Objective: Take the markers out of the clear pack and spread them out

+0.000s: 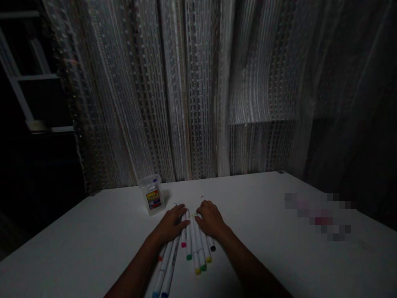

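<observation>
Several white marker pens (194, 248) with coloured end caps lie side by side on a white table (93, 236), pointing towards me. My left hand (171, 224) rests flat on the left part of the bunch, fingers stretched over the pens. My right hand (211, 218) lies on the right part of the bunch, fingers curled loosely over the pens' far ends. Both hands press down on the pens rather than lifting any. A clear plastic marker case (151, 194) with a yellow label stands upright just beyond my left hand.
A pale, glittering curtain (192, 91) hangs right behind the table's far edge. A dark window frame (27, 103) shows at the left. A blurred patch (319, 215) covers something on the table's right side.
</observation>
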Demonstrator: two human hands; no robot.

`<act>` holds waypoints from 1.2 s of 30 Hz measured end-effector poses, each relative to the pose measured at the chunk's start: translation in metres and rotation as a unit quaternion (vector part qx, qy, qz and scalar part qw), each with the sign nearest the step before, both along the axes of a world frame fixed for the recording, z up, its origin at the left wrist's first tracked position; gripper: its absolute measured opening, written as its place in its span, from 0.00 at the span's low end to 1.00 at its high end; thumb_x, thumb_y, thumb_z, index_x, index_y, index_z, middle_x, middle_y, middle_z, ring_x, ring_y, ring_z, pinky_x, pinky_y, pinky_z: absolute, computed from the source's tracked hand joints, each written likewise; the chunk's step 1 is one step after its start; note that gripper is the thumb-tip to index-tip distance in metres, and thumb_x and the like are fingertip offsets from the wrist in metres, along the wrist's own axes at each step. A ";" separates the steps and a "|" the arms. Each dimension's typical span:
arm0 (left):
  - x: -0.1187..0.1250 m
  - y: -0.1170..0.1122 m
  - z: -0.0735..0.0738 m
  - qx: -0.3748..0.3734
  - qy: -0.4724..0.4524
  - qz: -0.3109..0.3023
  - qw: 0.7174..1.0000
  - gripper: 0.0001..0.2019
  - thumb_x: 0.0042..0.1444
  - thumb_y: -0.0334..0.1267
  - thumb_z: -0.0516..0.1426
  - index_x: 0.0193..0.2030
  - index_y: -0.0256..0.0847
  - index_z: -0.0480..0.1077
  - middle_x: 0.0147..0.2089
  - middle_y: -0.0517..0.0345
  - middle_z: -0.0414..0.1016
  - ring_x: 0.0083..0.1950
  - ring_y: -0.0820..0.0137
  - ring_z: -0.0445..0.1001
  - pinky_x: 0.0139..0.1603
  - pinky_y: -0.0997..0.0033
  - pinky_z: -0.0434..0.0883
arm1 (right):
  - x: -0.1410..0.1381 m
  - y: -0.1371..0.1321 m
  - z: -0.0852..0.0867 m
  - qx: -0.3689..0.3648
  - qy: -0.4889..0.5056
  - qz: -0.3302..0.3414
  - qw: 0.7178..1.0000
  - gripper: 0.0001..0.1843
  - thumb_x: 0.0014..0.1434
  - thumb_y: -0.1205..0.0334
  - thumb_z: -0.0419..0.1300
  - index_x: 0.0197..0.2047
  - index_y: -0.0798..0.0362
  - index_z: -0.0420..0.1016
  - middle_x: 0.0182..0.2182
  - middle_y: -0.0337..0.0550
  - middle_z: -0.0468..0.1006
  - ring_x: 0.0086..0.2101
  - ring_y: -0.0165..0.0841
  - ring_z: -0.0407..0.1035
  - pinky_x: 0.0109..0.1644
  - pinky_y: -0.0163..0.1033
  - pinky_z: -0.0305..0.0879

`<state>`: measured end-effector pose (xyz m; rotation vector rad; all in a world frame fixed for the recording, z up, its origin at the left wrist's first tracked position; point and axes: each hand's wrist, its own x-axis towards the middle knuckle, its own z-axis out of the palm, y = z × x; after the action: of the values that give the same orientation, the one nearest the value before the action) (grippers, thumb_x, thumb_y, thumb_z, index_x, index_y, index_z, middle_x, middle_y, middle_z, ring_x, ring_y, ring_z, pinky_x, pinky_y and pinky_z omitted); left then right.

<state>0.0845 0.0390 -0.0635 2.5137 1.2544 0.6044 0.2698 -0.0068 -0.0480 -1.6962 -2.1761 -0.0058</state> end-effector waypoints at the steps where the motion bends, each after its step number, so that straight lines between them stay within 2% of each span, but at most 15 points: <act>1: -0.002 0.000 -0.003 -0.006 -0.017 -0.005 1.000 0.23 0.53 0.48 0.55 0.54 0.41 0.67 0.63 0.46 0.62 0.63 0.59 0.60 0.64 0.57 0.56 | 0.001 0.000 -0.002 0.000 0.004 0.008 1.000 0.15 0.58 0.58 0.52 0.42 0.56 0.74 0.45 0.51 0.70 0.48 0.38 0.62 0.51 0.41 0.56; 5: -0.011 -0.002 -0.006 -0.039 -0.074 -0.046 0.995 0.24 0.52 0.50 0.56 0.53 0.39 0.67 0.60 0.45 0.64 0.61 0.60 0.62 0.63 0.61 0.58 | 0.001 -0.001 -0.002 -0.013 0.013 0.014 1.000 0.14 0.57 0.59 0.53 0.40 0.57 0.74 0.44 0.51 0.70 0.47 0.37 0.61 0.50 0.40 0.57; 7: -0.014 -0.003 -0.005 -0.059 -0.079 -0.060 0.993 0.28 0.50 0.51 0.57 0.54 0.37 0.66 0.61 0.43 0.62 0.61 0.59 0.61 0.63 0.61 0.57 | 0.000 -0.002 -0.002 -0.014 0.014 0.018 1.000 0.15 0.57 0.59 0.53 0.43 0.57 0.73 0.44 0.51 0.70 0.47 0.37 0.61 0.51 0.40 0.57; 12: -0.022 -0.002 -0.003 -0.122 -0.052 -0.047 0.990 0.42 0.37 0.55 0.64 0.60 0.38 0.62 0.67 0.42 0.52 0.69 0.53 0.45 0.67 0.54 0.47 | 0.000 -0.004 -0.003 -0.025 0.006 0.040 0.999 0.16 0.57 0.59 0.53 0.46 0.57 0.72 0.47 0.52 0.70 0.49 0.39 0.60 0.53 0.41 0.56; 15: -0.022 -0.002 -0.004 -0.136 -0.043 -0.042 0.989 0.45 0.34 0.55 0.65 0.60 0.38 0.61 0.67 0.41 0.52 0.69 0.52 0.43 0.67 0.52 0.45 | 0.000 -0.004 -0.004 -0.031 0.006 0.040 0.999 0.16 0.57 0.60 0.53 0.44 0.59 0.72 0.46 0.52 0.70 0.49 0.39 0.60 0.53 0.41 0.57; 20: -0.015 -0.003 -0.007 -0.109 -0.062 -0.025 0.992 0.41 0.37 0.55 0.64 0.59 0.40 0.62 0.66 0.43 0.55 0.69 0.54 0.46 0.67 0.53 0.47 | 0.000 -0.002 -0.003 -0.030 0.011 0.036 0.999 0.16 0.57 0.60 0.53 0.45 0.60 0.72 0.45 0.53 0.70 0.48 0.39 0.61 0.52 0.41 0.57; 25: -0.020 0.003 -0.010 -0.104 -0.077 -0.020 0.991 0.40 0.39 0.54 0.64 0.59 0.40 0.62 0.67 0.43 0.53 0.69 0.54 0.46 0.66 0.53 0.48 | 0.001 -0.002 -0.003 -0.035 0.017 0.058 0.998 0.22 0.58 0.55 0.52 0.53 0.57 0.68 0.49 0.54 0.68 0.51 0.40 0.60 0.54 0.44 0.55; 29: -0.031 0.008 -0.008 -0.144 -0.043 -0.021 0.988 0.47 0.32 0.53 0.67 0.62 0.41 0.59 0.69 0.43 0.45 0.69 0.53 0.42 0.66 0.53 0.48 | 0.002 -0.004 -0.002 -0.061 0.017 0.101 0.993 0.30 0.56 0.46 0.53 0.59 0.52 0.62 0.58 0.56 0.61 0.58 0.45 0.51 0.59 0.52 0.47; 31: -0.032 0.010 -0.007 -0.152 -0.022 -0.010 0.988 0.48 0.32 0.53 0.67 0.62 0.41 0.58 0.70 0.43 0.43 0.69 0.53 0.41 0.66 0.52 0.48 | 0.002 -0.006 0.000 -0.089 0.011 0.117 0.989 0.31 0.55 0.44 0.54 0.59 0.49 0.61 0.60 0.55 0.57 0.61 0.48 0.46 0.60 0.57 0.42; 36: -0.027 0.012 -0.012 -0.124 -0.027 0.022 0.992 0.38 0.44 0.55 0.60 0.60 0.38 0.61 0.68 0.42 0.48 0.69 0.55 0.45 0.66 0.55 0.47 | 0.001 -0.010 0.004 -0.124 0.009 0.118 0.985 0.30 0.56 0.45 0.53 0.59 0.47 0.62 0.62 0.54 0.55 0.62 0.47 0.44 0.61 0.59 0.39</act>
<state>0.0572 0.0509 -0.0750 2.2580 1.2813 0.4885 0.2711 -0.0165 -0.0443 -1.5387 -2.4329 0.3560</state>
